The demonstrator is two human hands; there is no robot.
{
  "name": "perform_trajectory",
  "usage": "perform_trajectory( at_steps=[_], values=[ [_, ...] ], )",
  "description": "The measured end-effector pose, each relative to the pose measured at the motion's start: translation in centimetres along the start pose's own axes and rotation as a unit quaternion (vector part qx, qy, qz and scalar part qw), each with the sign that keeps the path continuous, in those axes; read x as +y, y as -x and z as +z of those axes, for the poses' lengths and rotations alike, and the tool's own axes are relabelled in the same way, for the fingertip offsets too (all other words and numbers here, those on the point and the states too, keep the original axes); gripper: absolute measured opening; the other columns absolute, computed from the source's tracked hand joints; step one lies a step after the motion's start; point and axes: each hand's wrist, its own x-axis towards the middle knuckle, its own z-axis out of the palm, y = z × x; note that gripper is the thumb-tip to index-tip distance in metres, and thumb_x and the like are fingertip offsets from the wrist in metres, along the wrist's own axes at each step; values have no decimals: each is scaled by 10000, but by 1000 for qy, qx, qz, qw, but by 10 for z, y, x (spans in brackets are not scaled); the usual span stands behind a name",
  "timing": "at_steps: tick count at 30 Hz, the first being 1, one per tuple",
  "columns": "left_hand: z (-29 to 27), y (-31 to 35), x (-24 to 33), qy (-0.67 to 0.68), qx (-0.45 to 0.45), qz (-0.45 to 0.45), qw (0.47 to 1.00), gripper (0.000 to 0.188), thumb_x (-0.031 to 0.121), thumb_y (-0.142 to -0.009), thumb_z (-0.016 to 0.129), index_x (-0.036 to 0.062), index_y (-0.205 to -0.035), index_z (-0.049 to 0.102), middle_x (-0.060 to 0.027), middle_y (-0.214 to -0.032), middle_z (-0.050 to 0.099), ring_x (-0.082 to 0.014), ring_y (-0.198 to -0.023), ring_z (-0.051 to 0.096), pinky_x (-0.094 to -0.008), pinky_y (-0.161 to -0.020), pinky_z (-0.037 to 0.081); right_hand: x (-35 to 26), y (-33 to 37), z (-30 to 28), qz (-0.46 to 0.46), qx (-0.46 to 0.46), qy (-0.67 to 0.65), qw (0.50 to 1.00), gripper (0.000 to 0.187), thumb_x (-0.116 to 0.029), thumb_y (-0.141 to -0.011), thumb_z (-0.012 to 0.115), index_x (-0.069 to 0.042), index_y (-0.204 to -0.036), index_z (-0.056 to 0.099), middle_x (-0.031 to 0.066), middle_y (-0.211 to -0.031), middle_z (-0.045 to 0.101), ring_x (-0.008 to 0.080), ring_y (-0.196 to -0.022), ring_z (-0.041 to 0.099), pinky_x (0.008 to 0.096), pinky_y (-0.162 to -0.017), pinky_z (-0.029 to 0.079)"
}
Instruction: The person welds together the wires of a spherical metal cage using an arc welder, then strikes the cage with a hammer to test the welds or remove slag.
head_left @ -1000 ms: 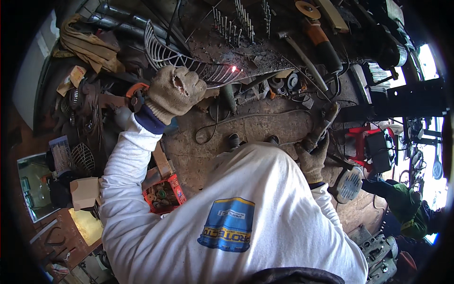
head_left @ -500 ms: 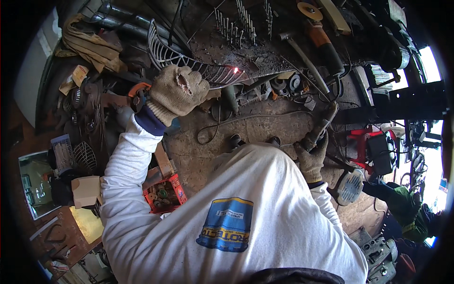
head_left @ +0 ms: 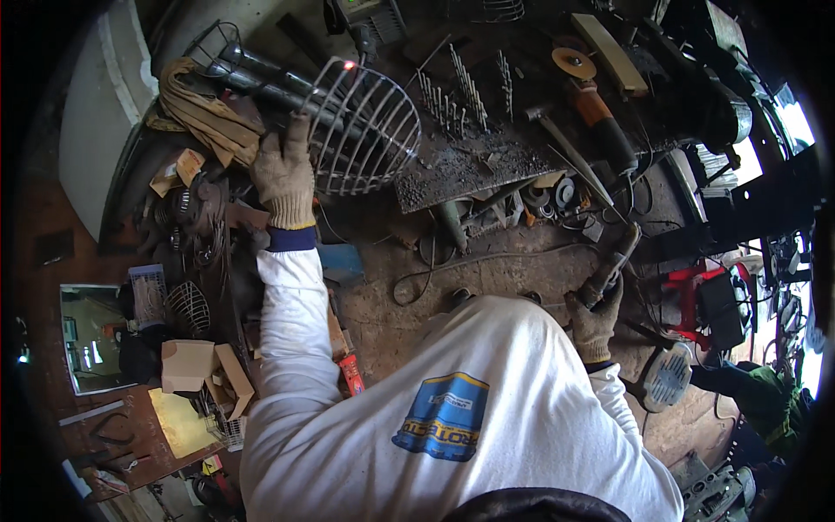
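My left hand (head_left: pixel 284 170), in a knitted work glove, grips the edge of a rounded metal wire grille (head_left: pixel 370 187). The grille is held up over the left end of the dark workbench (head_left: pixel 452 174), its curved bars facing me. A small spot on its far rim glows red. Down to the right, well away from the grille, my gloved right hand (head_left: pixel 596 324) is closed round the handle of what looks like a welding electrode holder (head_left: pixel 613 265). Its tip points up and away from me. The glove partly covers the handle.
An angle grinder (head_left: pixel 600 117), a hammer (head_left: pixel 570 152) and upright metal rods (head_left: pixel 470 91) occupy the bench. Steel tubes (head_left: pixel 278 87) and a brown cloth (head_left: pixel 196 113) lie far left. Cables cross the floor (head_left: pixel 513 278). A red stool (head_left: pixel 687 300) stands right, near another person's green clothing (head_left: pixel 765 404).
My left hand has turned the grille from nearly edge-on to facing me and carried it farther off and left. The red glow is fainter. My right hand keeps its hold; the view has shifted.
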Motion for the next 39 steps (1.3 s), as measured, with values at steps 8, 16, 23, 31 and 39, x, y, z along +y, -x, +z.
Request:
perform_trajectory(
  at_steps=[8, 16, 23, 31, 39],
  values=[
    [46, 35, -23, 525, 59, -280, 801, 749, 552, -898, 650, -28, -1352, 512, -130, -1273, 614, -250, -1095, 597, -345, -922, 490, -18, 0, 7, 23, -14, -30, 999, 1006, -91, -622, 832, -37, -1473, 298, 93, -1243, 512, 212, -1081, 530, 342, -954, 448],
    [49, 60, -15, 410, 36, -303, 859, 692, 579, -978, 455, -61, -1173, 629, -189, -1140, 672, -277, -998, 620, -378, -897, 462, -15, -1, 6, 14, -8, -4, 1000, 1010, -94, -633, 835, -23, -1476, 284, 129, -1343, 467, 243, -1209, 482, 368, -1017, 412],
    [100, 85, -97, 419, -7, -164, 893, 583, 520, -987, 511, 89, -1379, 518, -79, -1371, 567, -247, -1197, 581, -377, -1012, 484, -20, 5, 18, -3, 13, 11, 1000, 1029, -130, -637, 847, -8, -1481, 272, 153, -1371, 455, 262, -1245, 470, 373, -1037, 402],
    [61, 66, -53, 741, -24, -364, 564, 537, 499, -995, 504, 113, -1368, 531, -62, -1348, 582, -238, -1175, 592, -399, -999, 500, -33, 14, 30, -1, 15, 47, 999, 1043, -135, -646, 842, 9, -1487, 242, 158, -1372, 449, 270, -1242, 476, 370, -1028, 416],
    [51, 60, -66, 742, -39, -410, 529, 426, 379, -1004, 490, 84, -1301, 567, -58, -1268, 633, -216, -1080, 641, -351, -899, 544, -34, 27, 42, 6, 24, 64, 998, 1034, -162, -652, 843, 7, -1483, 252, 156, -1366, 456, 272, -1247, 472, 370, -1037, 409]
  ],
)
